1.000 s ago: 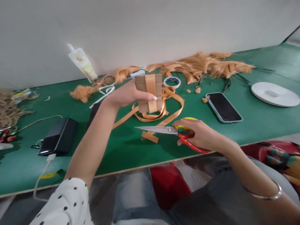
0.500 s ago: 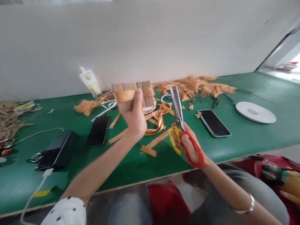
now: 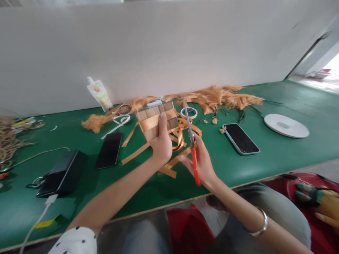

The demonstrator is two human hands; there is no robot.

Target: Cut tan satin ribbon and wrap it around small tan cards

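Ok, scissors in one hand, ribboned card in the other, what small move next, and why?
Probably tilt the scissors toward the ribbon: the left hand grips the card, thumb across the ribbon, while the right hand holds the scissors beside it, blades pointing toward the wall.

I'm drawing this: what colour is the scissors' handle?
The scissors' handle is red with a little yellow; the head view shows it best.
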